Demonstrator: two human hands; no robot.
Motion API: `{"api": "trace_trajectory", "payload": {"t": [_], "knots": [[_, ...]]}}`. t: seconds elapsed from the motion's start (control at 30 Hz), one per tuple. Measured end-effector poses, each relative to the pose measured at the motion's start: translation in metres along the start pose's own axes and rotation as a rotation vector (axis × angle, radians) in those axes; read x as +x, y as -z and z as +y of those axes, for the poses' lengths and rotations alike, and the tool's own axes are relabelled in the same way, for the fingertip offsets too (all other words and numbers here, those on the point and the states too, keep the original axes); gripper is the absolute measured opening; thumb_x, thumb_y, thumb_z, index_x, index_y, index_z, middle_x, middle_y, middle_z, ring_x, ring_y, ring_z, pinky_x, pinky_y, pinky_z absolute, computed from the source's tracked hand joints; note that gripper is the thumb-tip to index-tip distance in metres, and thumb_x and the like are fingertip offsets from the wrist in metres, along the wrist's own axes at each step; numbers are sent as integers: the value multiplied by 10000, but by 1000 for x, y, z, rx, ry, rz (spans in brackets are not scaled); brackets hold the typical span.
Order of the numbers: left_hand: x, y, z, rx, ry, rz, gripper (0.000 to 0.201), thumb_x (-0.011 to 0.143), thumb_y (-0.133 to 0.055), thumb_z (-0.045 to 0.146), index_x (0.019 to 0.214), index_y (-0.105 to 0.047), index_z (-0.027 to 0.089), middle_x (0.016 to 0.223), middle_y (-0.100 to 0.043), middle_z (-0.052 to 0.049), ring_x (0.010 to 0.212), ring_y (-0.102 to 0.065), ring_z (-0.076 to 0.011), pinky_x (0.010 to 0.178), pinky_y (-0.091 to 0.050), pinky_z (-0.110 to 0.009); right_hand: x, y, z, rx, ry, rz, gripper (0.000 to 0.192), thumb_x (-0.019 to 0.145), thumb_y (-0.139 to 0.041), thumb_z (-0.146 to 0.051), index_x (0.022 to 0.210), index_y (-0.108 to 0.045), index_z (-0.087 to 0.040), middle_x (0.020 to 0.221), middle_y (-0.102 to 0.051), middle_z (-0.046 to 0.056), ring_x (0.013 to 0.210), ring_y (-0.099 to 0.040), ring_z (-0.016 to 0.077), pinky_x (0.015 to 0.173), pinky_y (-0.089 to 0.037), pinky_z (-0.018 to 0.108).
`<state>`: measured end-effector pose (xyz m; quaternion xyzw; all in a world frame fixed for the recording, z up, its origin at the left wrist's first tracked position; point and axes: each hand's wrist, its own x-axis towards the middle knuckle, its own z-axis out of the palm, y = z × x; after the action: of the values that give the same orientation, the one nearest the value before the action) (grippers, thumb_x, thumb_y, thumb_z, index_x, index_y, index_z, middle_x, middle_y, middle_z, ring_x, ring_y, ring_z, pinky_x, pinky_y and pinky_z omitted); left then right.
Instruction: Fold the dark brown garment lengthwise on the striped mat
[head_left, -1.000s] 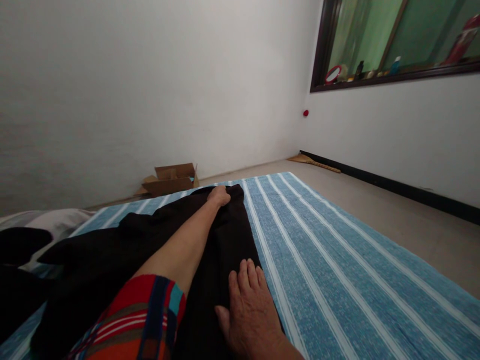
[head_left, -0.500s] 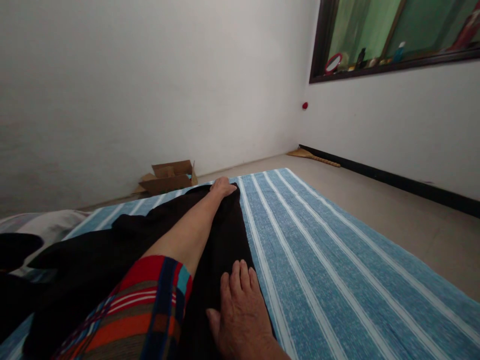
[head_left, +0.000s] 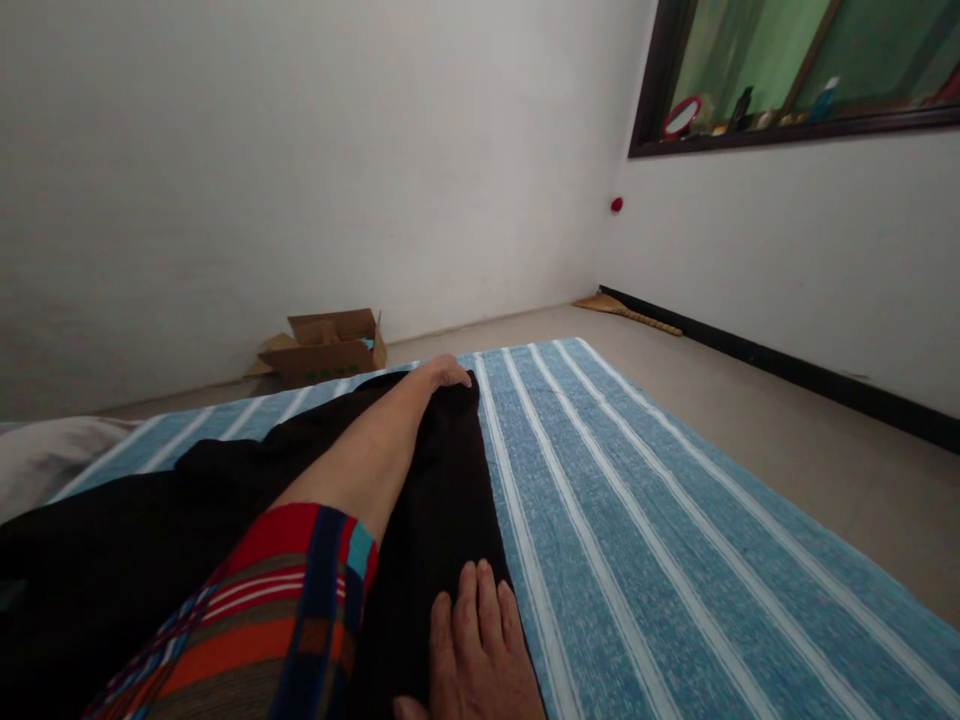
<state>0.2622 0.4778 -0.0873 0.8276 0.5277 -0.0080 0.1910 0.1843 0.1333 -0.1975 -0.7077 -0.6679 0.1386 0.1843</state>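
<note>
Black cloth (head_left: 454, 490) lies on the blue striped sheet (head_left: 645, 540), running from the middle of the view out towards 6 and 9 o'clock. Left hand (head_left: 445, 371) is at its far corner, almost dead centre, thumb side at 3 o'clock; most fingers are hidden, so can't tell if it grips or only presses. Right hand (head_left: 480, 655) is open and flat on the cloth at 6 o'clock, fingers straight, close to the right-hand edge. Compared with half a second ago, right hand sits lower in view, wrist now cut off; left hand stays at the corner. Probably a smoothing stroke towards the wearer, far end kept in place, so the strip between the hands should end up flatter. Cloth also fills the patch at 8 o'clock where blue stripes showed; head tilt may explain part of that. Plaid sleeve (head_left: 277, 610) covers the folds at 7 o'clock, so creases there can't be judged. Cardboard box (head_left: 322, 357) at 9 o'clock is beyond the sheet, not touched by either hand.
</note>
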Motion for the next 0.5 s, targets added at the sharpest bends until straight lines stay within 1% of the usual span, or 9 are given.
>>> {"api": "trace_trajectory", "payload": {"t": [0.13, 0.27, 0.33, 0.4, 0.43, 0.5], "knots": [[1, 9, -9, -179, -37, -65, 226, 691, -677, 255, 873, -665, 122, 803, -703, -75, 719, -648, -211, 640, -520, -315, 3, -9, 6, -7, 23, -14, 700, 801, -478, -507, 1398, -350, -165, 1447, -314, 94, 1319, -238, 383, 1034, -307, 546], [-3, 10, -19, -314, -63, -78, 233, 821, -586, 277, 994, -623, 125, 900, -685, -65, 730, -643, -168, 661, -531, -307, 5, -15, 10, -13, 38, -12, 694, 799, -472, -518, 1391, -365, -171, 1433, -343, 90, 1310, -265, 379, 1015, -339, 537], [-5, 6, -22, -319, -70, -82, 258, 878, -526, 302, 1052, -584, 120, 955, -652, -60, 765, -631, -146, 680, -533, -310, 5, -17, 11, -17, 43, -7, 690, 799, -473, -519, 1392, -365, -183, 1428, -353, 80, 1312, -264, 376, 1016, -337, 537], [-8, 0, -22, -299, -84, -69, 281, 891, -509, 328, 1078, -562, 124, 985, -623, -57, 802, -618, -148, 696, -533, -323, 5, -18, 12, -21, 45, -2, 693, 794, -483, -519, 1393, -364, -190, 1426, -357, 75, 1314, -260, 374, 1024, -327, 536], [-9, -2, -21, -281, -93, -51, 287, 888, -513, 335, 1081, -560, 127, 995, -614, -54, 819, -613, -155, 704, -531, -329, 4, -18, 12, -23, 44, 0, 698, 790, -490, -520, 1393, -364, -192, 1427, -356, 75, 1315, -258, 373, 1030, -321, 533], [-11, -5, -19, -217, -112, 32, 294, 880, -524, 340, 1080, -563, 129, 1013, -604, -49, 845, -605, -172, 718, -526, -340, 4, -19, 12, -27, 41, 4, 712, 783, -499, -532, 1392, -365, -188, 1429, -352, 79, 1315, -258, 374, 1036, -316, 530]]}}
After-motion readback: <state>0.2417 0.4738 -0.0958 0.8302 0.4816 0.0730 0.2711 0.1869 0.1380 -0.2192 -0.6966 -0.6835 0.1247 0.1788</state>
